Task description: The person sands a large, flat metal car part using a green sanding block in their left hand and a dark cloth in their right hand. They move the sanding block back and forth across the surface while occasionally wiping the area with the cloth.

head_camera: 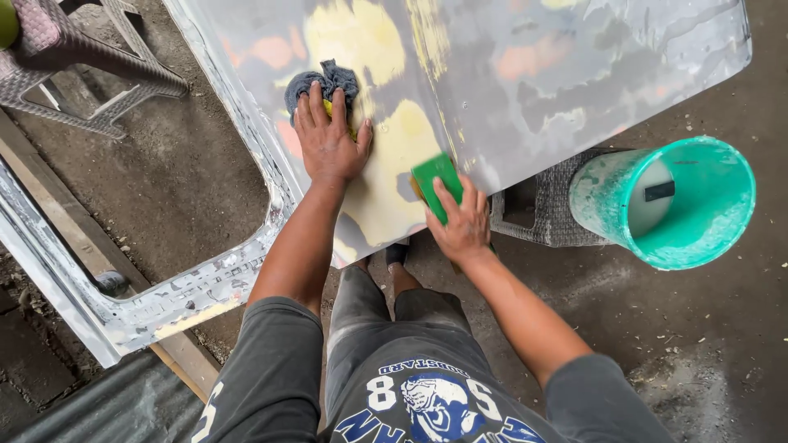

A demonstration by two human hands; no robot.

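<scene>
The left hand presses flat on a grey rag on the car panel. Just right, nearer, the right hand grips a green block at the panel's near edge.

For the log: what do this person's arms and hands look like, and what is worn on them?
Both arms are bare from above the elbow down. The left hand and right hand wear no gloves, rings or watch. Short dark grey sleeves cover the upper arms; the left one carries part of a pale printed marking near its hem.
</scene>
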